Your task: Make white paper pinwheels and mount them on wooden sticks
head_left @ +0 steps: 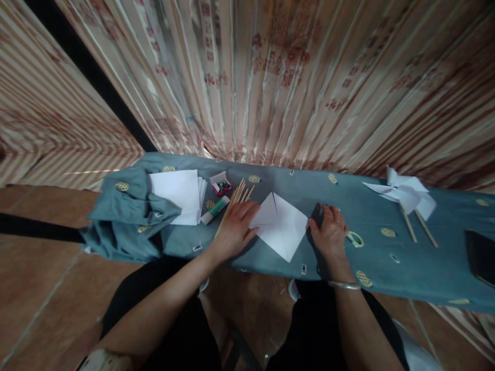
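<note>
A white square sheet of paper [284, 226] lies on the cloth, turned like a diamond, with slits running in from its top and left corners. My left hand [236, 224] rests at the left corner, its thumb and fingers spread to either side of it. At the right corner, the thumb of my right hand [328, 229] touches the paper or nearly so, with the fingers loosely bent and apart from the thumb. Scissors with a pale green handle [355, 238] show just right of that hand; their blades are hidden. Thin wooden sticks [240, 191] lie beyond and partly under my left hand.
Left of my hands are a stack of white paper [176, 196], a red box of small dark items [220, 184] and a green-and-white glue stick [215, 209]. Paper pinwheels on sticks [410, 190] and a dark flat object [480, 255] lie right. A curtain [263, 103] hangs behind.
</note>
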### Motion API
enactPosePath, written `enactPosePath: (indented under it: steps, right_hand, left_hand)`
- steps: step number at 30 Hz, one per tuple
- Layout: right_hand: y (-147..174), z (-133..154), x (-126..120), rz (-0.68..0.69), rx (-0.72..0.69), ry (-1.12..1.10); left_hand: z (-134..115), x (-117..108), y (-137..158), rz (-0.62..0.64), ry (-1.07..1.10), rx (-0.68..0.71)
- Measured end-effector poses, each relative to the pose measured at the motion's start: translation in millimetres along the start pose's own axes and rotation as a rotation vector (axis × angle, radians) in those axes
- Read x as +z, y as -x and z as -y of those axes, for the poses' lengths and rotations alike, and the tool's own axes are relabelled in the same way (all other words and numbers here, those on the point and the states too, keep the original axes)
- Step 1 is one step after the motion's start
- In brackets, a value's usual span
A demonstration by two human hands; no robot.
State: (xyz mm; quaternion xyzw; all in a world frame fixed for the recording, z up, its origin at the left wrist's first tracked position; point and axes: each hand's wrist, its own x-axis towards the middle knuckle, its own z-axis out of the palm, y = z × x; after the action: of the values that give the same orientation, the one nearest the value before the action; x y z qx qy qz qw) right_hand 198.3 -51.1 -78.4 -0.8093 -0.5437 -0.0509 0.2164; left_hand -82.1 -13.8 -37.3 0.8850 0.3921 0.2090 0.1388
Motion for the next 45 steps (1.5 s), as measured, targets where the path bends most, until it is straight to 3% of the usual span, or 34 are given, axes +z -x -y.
enactPosePath:
  steps: [3, 7, 14, 17, 20, 24, 27, 31, 34, 38, 45]
  right_hand:
    - [0, -1, 0, -0.001, -0.003, 0.006]
    - [0, 0, -1, -0.004, -0.006, -0.009]
    - [1, -2, 1, 0.005, -0.014, -0.065]
    - [-1, -3, -2, -0.018, -0.024, -0.074]
    - [-3, 4, -12, -0.080, -0.067, -0.143]
    - [4, 31, -25, -0.029, -0.118, -0.442]
    - [14, 58, -26, 0.262, 0.065, -0.808]
    - [24, 82, -21, 0.614, 0.185, -1.337]
    - [26, 88, -20, 0.715, 0.316, -1.540]
    - [25, 87, -24, 0.739, 0.394, -1.644]
    - [17, 74, -24, 0.633, 0.478, -1.700]
  left_hand:
    - [31, -23, 6, -0.098, -0.053, -0.176]
    - [58, -38, 21, -0.044, -0.108, -0.283]
    - [65, -40, 30, 0.044, -0.197, -0.336]
    - [68, -42, 26, 0.019, -0.151, -0.355]
    - [66, -40, 21, -0.094, 0.045, -0.373]
    - [40, -24, 11, -0.153, 0.613, -0.480]
    - [9, -8, 3, -0.020, 1.068, -0.572]
    - [-23, 7, -5, 0.152, 1.478, -0.638]
    - [-32, 10, -7, 0.197, 1.610, -0.671]
    - [-33, 11, -8, 0.212, 1.619, -0.682]
    - [-35, 10, -10, 0.243, 1.565, -0.660]
